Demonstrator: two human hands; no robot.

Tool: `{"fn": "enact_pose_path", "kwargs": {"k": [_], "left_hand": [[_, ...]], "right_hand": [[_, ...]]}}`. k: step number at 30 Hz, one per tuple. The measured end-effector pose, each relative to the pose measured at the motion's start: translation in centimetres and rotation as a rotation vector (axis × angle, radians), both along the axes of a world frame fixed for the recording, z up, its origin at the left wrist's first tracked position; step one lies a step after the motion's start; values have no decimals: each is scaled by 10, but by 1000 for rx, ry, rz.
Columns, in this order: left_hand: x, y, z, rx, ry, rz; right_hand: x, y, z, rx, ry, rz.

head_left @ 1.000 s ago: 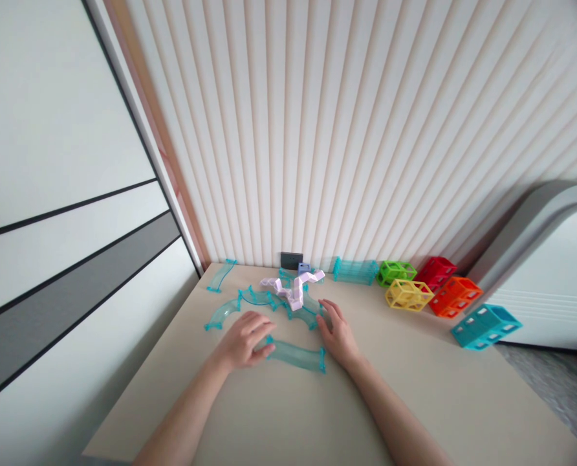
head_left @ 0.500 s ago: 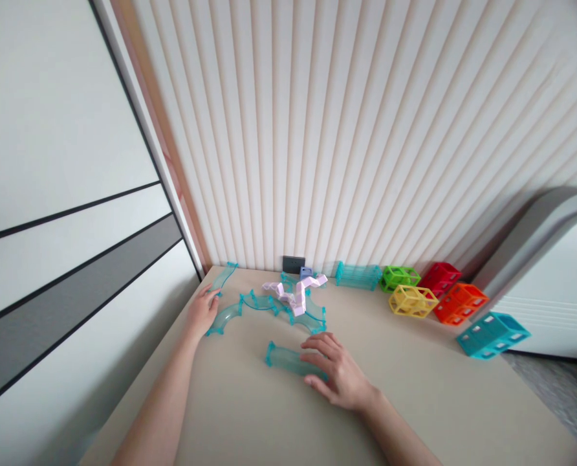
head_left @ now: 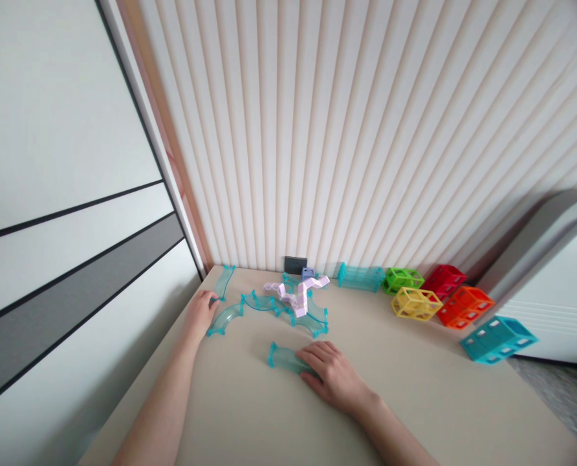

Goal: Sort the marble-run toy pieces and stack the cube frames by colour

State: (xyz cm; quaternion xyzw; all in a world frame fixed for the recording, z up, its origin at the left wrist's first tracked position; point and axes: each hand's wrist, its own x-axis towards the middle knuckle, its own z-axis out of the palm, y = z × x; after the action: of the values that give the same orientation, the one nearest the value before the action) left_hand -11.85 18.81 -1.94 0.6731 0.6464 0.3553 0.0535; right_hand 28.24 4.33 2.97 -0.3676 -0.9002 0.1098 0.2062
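At the table's far left corner, my left hand (head_left: pixel 202 312) pinches the near end of a clear teal straight track piece (head_left: pixel 226 282) that lies flat. Close beside that hand is a curved teal track piece (head_left: pixel 226 316). In the middle of the table, my right hand (head_left: pixel 334 375) has its fingers closed over the right part of another clear teal track piece (head_left: pixel 281 357). The covered end of this piece is hidden under the fingers. More teal curved pieces (head_left: pixel 261 302) lie beyond, partly under a pale purple zigzag piece (head_left: pixel 299 299).
Stacked teal track pieces (head_left: pixel 361 276) stand against the ribbed wall (head_left: pixel 308 129). To their right sit green (head_left: pixel 402 280), yellow (head_left: pixel 416 303), red (head_left: pixel 444 281), orange (head_left: pixel 464 307) and teal open-frame blocks (head_left: pixel 499 340). A black socket (head_left: pixel 295 264) and a small blue block (head_left: pixel 307 274) are at the back.
My right hand has lowered and its fingers have closed onto the middle track piece. My left fingers have closed on the end of the corner piece, which has turned slightly.
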Motion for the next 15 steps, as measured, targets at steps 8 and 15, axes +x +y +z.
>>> {"fn": "enact_pose_path", "kwargs": {"k": [8,15], "left_hand": [[11,-7,18,53,-187,-8],[27,-28,51,227,-529,31]], "right_hand": [[2,2,-4,-33,-2,-22],[1,0,-2,5,-20,-20]]}}
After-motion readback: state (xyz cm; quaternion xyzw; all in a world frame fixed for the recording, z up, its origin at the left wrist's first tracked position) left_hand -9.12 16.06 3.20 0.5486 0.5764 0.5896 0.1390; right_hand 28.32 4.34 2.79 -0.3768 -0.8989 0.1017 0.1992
